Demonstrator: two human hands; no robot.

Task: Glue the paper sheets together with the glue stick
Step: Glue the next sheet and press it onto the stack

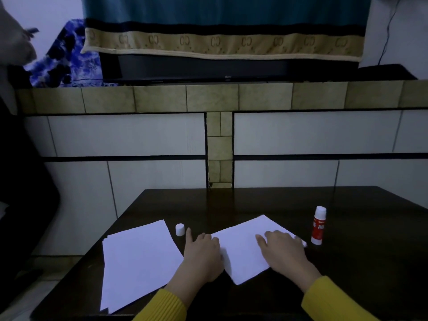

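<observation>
1. I see my left hand (203, 258) lying flat at the left edge of the folded paper sheets (245, 246), fingers loosely spread, forefinger stretched out toward the far side; it grips nothing.
2. My right hand (283, 251) presses palm-down on the right part of the same sheets, fingers wide and flat, holding nothing.
3. Those sheets lie turned at an angle on the dark table (231, 200), between my two hands.
4. A second stack of paper (139, 260) lies flat to the left, just beside my left hand.
5. The glue stick (319, 225) stands upright, uncapped, just right of the pressed sheets.
6. Its white cap (180, 229) stands apart, between the two paper piles, near my left forefinger.
7. Yellow sleeves (333, 300) cover both my wrists.
</observation>
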